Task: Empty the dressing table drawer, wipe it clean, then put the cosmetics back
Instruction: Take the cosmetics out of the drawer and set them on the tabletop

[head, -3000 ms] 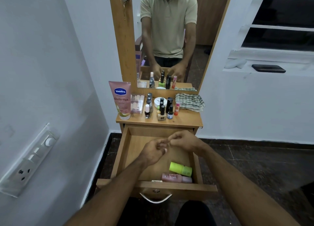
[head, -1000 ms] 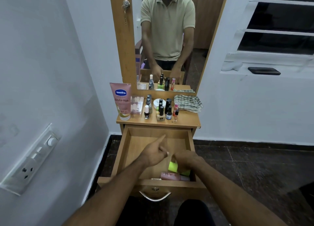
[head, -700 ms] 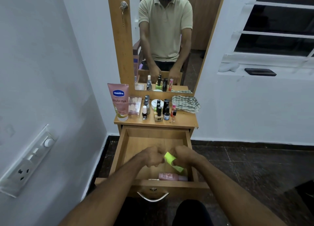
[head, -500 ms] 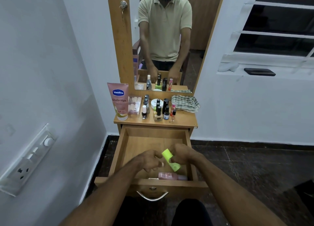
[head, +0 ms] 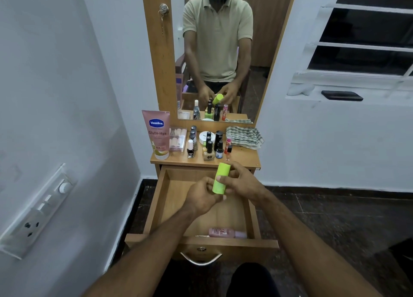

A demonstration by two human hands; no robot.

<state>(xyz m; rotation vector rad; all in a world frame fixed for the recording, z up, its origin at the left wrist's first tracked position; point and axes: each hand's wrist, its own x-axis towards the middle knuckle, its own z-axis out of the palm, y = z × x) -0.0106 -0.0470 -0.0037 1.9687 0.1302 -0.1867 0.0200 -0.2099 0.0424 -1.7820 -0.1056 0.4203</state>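
Note:
The wooden drawer point(head: 161, 198) of the dressing table is pulled open below me. Above its middle I hold a lime-green tube point(head: 220, 178) nearly upright. My right hand point(head: 242, 182) grips it from the right and my left hand point(head: 202, 196) pinches its lower part from the left. A pink bottle point(head: 225, 232) lies on its side at the drawer's front right. On the tabletop point(head: 243, 157) stand a pink Vaseline tube point(head: 157, 134), several nail polish bottles point(head: 209, 149), a white jar point(head: 204, 136) and a checked cloth point(head: 244, 137).
A mirror point(head: 219, 50) rises behind the tabletop and reflects me. A white wall with a switch panel point(head: 38, 211) is close on the left. On the right, a window ledge holds a dark phone point(head: 342, 95). The floor is dark tile.
Both hands lifted the lime-green tube from the drawer's front right and raised it upright above the drawer. The pink bottle stayed in place.

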